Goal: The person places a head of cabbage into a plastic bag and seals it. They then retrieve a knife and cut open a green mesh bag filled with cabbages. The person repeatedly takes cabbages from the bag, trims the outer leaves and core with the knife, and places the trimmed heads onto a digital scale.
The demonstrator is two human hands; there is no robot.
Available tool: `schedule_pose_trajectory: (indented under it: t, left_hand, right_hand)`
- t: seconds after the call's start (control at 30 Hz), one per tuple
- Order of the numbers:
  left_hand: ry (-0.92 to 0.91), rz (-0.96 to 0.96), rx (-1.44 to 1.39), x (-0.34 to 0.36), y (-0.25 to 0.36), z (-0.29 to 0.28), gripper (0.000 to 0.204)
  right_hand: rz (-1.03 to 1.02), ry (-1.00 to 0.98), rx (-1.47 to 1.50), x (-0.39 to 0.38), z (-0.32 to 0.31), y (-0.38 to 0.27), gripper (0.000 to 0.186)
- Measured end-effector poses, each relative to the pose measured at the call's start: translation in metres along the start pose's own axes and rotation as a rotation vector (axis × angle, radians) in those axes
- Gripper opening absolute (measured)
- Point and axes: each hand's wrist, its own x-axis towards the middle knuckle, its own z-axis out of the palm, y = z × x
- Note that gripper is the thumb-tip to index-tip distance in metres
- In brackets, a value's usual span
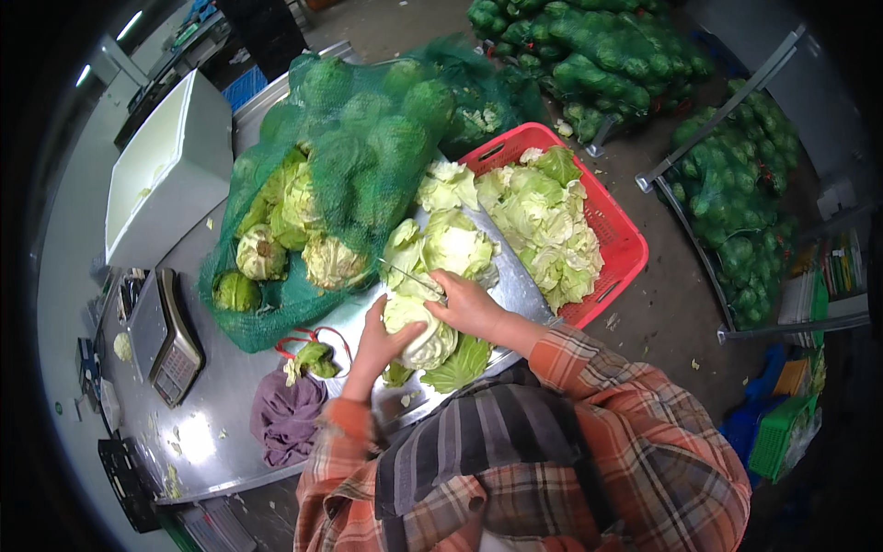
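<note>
A pale green cabbage (432, 347) sits at the front edge of the steel table, with loose leaves under and beside it. My left hand (379, 339) is closed around its left side, thumb across the top. In my right hand (464, 305) is a knife (402, 272), its thin blade pointing up and left over the cabbage; the handle is hidden in my fingers. Just beyond lie cut cabbage leaves (452, 244). A large green mesh sack (368, 138) full of cabbages lies open ahead and to the left, several cabbages (261, 253) showing at its mouth.
At my right stands a red crate (625, 241) of trimmed leaves. A purple cloth (287, 419), red string (317, 333), a scale (175, 359) and a white foam box (170, 175) are on the left. Full mesh sacks (607, 64) and a metal rack (717, 110) stand beyond the crate.
</note>
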Motion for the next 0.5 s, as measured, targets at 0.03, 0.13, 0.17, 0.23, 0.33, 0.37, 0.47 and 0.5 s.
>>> schedule_pose_trajectory:
  t: [0.03, 0.13, 0.17, 0.23, 0.33, 0.37, 0.47, 0.5]
  left_hand:
    - [0.156, 0.063, 0.182, 0.003, -0.018, 0.012, 0.084]
    - [0.142, 0.063, -0.004, -0.007, -0.026, 0.008, 0.076]
    - [0.105, 0.041, -0.128, -0.009, -0.025, 0.007, 0.076]
    - [0.102, -0.043, -0.366, -0.017, -0.018, 0.005, 0.067]
    - [0.178, -0.15, -0.692, -0.024, -0.02, 0.008, 0.056]
    - [0.17, -0.173, -0.823, -0.026, -0.02, 0.013, 0.057]
    - [0.143, -0.161, -0.962, -0.023, -0.027, 0.025, 0.055]
    - [0.132, -0.16, -0.974, -0.022, -0.027, 0.028, 0.054]
  right_hand:
    - [-0.029, 0.034, -0.014, 0.001, 0.003, 0.001, 0.044]
    - [0.406, -0.16, 0.118, 0.011, -0.026, -0.011, 0.044]
    - [0.493, -0.191, 0.145, 0.012, -0.032, -0.001, 0.051]
    - [0.484, -0.109, 0.12, 0.011, -0.037, 0.019, 0.065]
    - [0.096, 0.159, -0.231, 0.0, -0.049, 0.015, 0.081]
    - [0.154, 0.005, -0.164, -0.003, -0.052, 0.0, 0.079]
    - [0.15, -0.266, -0.061, -0.02, -0.039, -0.022, 0.068]
    - [0.032, -0.235, -0.089, -0.027, -0.026, -0.011, 0.061]
